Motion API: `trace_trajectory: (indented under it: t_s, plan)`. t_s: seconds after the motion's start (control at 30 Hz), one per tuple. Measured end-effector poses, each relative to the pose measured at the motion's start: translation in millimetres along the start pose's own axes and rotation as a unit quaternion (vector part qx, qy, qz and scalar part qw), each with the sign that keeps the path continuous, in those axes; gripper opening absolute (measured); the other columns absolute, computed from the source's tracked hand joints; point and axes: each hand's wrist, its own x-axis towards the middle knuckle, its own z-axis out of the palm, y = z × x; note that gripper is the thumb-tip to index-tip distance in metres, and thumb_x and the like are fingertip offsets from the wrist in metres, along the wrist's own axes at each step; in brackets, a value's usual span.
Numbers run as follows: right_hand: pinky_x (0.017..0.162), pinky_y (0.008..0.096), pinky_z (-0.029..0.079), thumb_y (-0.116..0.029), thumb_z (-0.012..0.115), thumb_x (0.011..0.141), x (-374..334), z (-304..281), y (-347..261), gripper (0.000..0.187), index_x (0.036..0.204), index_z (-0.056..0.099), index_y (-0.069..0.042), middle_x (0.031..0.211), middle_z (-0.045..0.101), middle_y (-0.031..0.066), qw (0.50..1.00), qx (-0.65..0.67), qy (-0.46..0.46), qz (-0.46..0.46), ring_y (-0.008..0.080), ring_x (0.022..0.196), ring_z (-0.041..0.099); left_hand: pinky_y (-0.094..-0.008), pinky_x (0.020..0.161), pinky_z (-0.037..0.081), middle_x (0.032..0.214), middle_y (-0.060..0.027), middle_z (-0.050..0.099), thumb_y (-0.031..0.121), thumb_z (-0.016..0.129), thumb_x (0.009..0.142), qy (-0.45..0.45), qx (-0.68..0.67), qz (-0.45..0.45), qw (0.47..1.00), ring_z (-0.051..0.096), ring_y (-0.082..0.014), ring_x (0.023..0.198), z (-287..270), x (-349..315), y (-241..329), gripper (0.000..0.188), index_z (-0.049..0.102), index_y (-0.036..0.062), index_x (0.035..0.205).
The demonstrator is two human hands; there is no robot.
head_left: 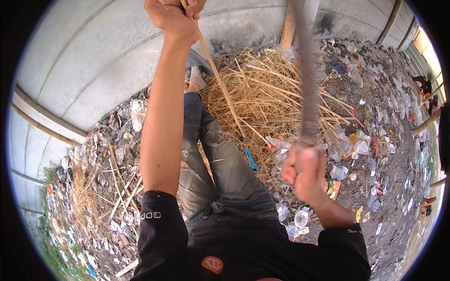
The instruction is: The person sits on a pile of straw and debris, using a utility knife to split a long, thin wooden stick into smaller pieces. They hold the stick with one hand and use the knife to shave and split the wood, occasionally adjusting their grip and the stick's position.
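Raised at the top, my left hand [174, 21] is closed round a thin, pale bamboo strip [216, 70]. The strip slants down to the right, its lower end over a heap of bamboo shavings [262, 89]. My right hand [303, 172], blurred by motion, grips a long, dark machete [309, 89] by its lower end. The blade stands up in the view, to the right of the strip and apart from it; its tip runs out of the picture at the top.
My legs in worn jeans [234, 168] stretch toward a grey panel wall [103, 56]. A blue strip-like object [251, 159] lies by my thigh. Plastic litter [361, 140] covers the ground at right, and more strips and shavings [86, 196] lie at left. A bamboo post [288, 28] stands against the wall.
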Motion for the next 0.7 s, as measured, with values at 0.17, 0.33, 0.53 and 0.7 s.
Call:
trace_trajectory:
  t_s: [0.17, 0.33, 0.53, 0.7]
  plan:
    - [0.042, 0.0279, 0.038, -0.055, 0.051, 0.103, 5, -25, -17, 0.056, 0.076, 0.049, -0.007, 0.057, 0.043, -0.0017, 0.961, -0.023, -0.04, 0.271, 0.008, 0.045, 0.044, -0.0293, 0.049, 0.021, 0.044, 0.0001, 0.033, 0.076, 0.02, 0.095, -0.021, 0.065, -0.006, 0.998, 0.026, -0.0138, 0.045, -14, 6, 9, 0.079, 0.046, 0.0103, 0.058]
    - [0.04, 0.0274, 0.035, -0.073, 0.037, 0.099, 6, -8, -76, 0.066, 0.085, 0.046, -0.01, 0.054, 0.036, -0.0026, 0.983, 0.146, 0.056, -0.097, 0.0095, 0.04, 0.035, -0.0303, 0.057, 0.023, 0.048, -0.0007, 0.033, 0.077, 0.014, 0.091, 0.029, 0.141, -0.04, 0.989, 0.026, -0.0158, 0.054, -23, -4, 5, 0.085, 0.051, 0.0057, 0.062]
    - [0.044, 0.0266, 0.036, -0.062, 0.044, 0.103, -6, -22, 50, 0.058, 0.077, 0.046, -0.01, 0.058, 0.043, -0.0007, 0.992, -0.096, -0.031, 0.08, 0.0096, 0.045, 0.043, -0.0306, 0.057, 0.023, 0.049, -0.0016, 0.033, 0.075, 0.014, 0.092, 0.051, 0.127, -0.029, 0.99, 0.027, -0.0159, 0.055, 16, -2, -3, 0.083, 0.051, 0.0055, 0.063]
    - [0.041, 0.027, 0.037, -0.059, 0.047, 0.103, 7, -15, -2, 0.059, 0.075, 0.049, -0.007, 0.055, 0.044, -0.0004, 0.976, 0.001, -0.027, 0.217, 0.0081, 0.043, 0.044, -0.0304, 0.058, 0.023, 0.049, -0.0014, 0.033, 0.074, 0.015, 0.092, 0.074, 0.166, -0.039, 0.983, 0.027, -0.0161, 0.055, -11, -8, 7, 0.083, 0.048, 0.0057, 0.061]
